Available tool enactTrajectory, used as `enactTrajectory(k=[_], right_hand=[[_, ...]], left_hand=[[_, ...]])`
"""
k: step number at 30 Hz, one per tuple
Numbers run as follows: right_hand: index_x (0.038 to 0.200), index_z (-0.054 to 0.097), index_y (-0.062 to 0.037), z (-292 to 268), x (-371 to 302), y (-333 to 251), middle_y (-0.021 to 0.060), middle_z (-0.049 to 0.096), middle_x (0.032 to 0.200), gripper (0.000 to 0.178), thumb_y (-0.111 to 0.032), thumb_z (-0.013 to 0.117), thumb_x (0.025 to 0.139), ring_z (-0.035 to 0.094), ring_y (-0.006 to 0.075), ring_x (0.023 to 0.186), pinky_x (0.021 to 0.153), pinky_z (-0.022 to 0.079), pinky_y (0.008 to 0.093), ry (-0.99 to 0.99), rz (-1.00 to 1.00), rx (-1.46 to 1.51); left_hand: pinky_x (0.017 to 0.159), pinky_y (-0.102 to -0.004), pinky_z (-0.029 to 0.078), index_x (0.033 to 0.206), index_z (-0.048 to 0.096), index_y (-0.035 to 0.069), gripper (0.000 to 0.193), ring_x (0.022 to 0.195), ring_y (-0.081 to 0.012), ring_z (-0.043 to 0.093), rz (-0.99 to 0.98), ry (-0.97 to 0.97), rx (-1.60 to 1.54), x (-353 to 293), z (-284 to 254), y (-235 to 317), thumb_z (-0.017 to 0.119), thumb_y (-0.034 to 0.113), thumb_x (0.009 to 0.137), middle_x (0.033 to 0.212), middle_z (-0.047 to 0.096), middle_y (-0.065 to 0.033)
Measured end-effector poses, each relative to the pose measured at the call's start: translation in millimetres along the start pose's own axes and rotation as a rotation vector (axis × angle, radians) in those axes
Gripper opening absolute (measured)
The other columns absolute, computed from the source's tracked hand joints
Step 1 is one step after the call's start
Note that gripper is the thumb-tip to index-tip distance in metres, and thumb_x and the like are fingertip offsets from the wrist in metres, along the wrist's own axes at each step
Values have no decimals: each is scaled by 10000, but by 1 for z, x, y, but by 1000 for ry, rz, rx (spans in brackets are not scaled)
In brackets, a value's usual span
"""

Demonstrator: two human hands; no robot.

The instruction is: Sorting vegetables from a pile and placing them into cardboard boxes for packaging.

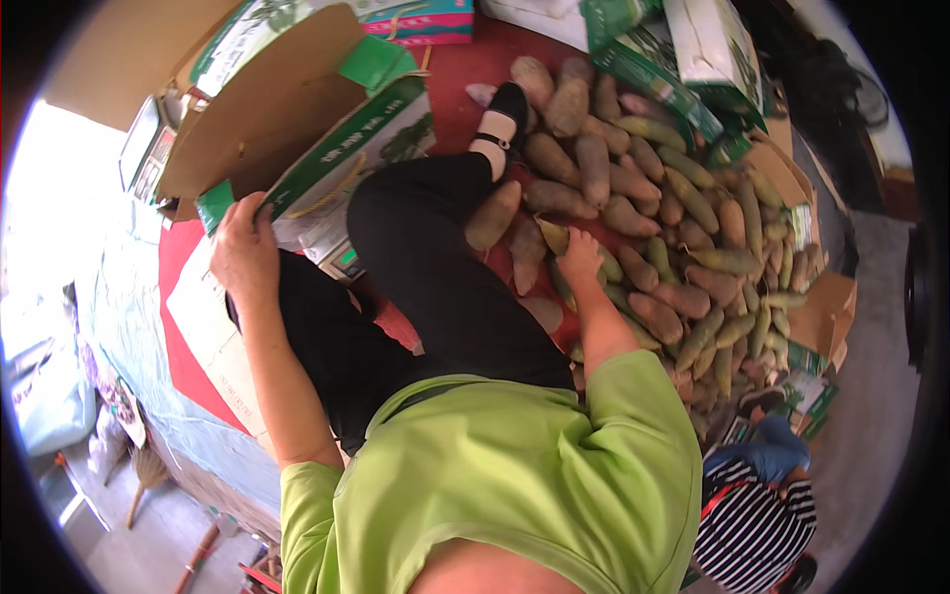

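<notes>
I'm mid-pick: my right hand (579,255) closes on a sweet potato (552,236) from the pile (683,218); my left hand (244,247) grips the open carton (297,129) rim left of the pile. Next, lift it across.

Open green-white cardboard carton (341,148) upper left, brown flaps up. Pink-teal box (421,20) at top edge behind it. Green-white bags (683,59) top right. Flattened brown-green cartons (826,317) along right side of pile.

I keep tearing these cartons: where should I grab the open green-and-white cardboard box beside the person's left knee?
Grip the cardboard box on its near top rim, where the left hand already rests. The flaps stand open, so come from above at the near side.
</notes>
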State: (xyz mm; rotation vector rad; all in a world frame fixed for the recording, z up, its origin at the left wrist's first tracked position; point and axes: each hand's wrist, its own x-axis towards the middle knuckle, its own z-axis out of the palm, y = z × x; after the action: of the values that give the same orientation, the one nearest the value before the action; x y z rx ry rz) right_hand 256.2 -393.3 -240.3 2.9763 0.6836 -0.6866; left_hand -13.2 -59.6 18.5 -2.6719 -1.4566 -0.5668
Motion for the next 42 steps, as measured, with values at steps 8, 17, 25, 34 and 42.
enactTrajectory(k=[8,17,25,34,42], right_hand=[[1184,459,-181,-7,-2,-4,54,487,1195,602,-134,748,658,450,268,1176,895,433,480,-50,21,-37],[1206,455,-30,-14,9,27,124,534,1139,674,-24,774,612,525,264,1052,912,420,355,253,-164,862],[1234,405,4,-198,-12,-98,102,518,1170,594,39,709,724,513,196,1081,953,401,329,355,-456,1324],[1210,409,-13,-319,-51,-239,92,525,1121,619,102,720,688,540,196,1049,922,461,347,311,-1139,1535],[1135,515,-82,-277,-42,-340,81,599,1039,582,-115,784,621,578,241,983,809,478,362,283,-1260,1010]], left_hand=[[711,-363,465,891,647,156,90,816,-243,616,-3,12,-20,1,-8,3,608,184,815,821,632,-22],[695,-366,456,833,641,154,49,781,-228,615,37,64,-42,2,-6,-2,603,163,802,754,603,-23],[697,-363,471,862,654,159,78,776,-235,620,49,52,-50,1,-5,-8,614,183,800,767,615,-24],[675,-365,462,801,626,151,40,759,-211,613,76,88,-58,0,-6,-7,597,130,782,720,582,-15],[667,-366,461,794,620,150,52,754,-209,613,96,102,-47,-2,-8,-8,585,115,777,717,578,-16]])
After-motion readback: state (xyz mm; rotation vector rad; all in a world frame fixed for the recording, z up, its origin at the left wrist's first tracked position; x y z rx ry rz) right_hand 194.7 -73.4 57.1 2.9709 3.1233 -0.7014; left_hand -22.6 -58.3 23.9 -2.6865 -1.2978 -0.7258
